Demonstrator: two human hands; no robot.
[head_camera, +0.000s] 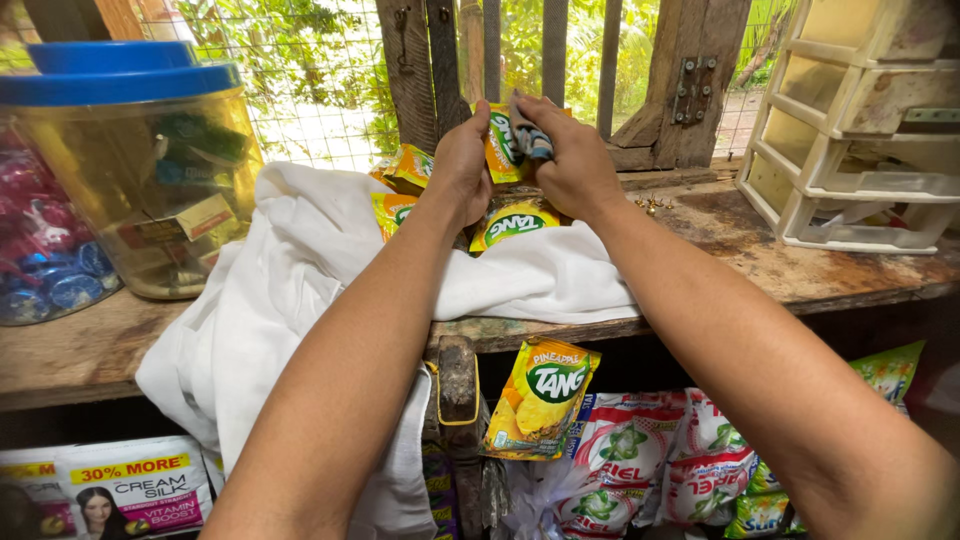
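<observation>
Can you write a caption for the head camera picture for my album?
Both hands, left hand and right hand, grip yellow drink-mix sachets above a white cloth on a wooden counter.

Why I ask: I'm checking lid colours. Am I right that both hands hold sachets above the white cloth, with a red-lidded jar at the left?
Not quite: the head view shows the jar has a blue lid, not red. Both hands, left and right, do hold sachets above the white cloth.

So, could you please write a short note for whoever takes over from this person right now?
Left hand: pinching the top yellow sachet of a strip.
Right hand: gripping the same sachet, with a small dark object I cannot identify.
Things: more sachets lie on the white cloth on the wooden shelf; another sachet hangs below.
Done: strip in hand.
Left: sachet not yet separated.
</observation>
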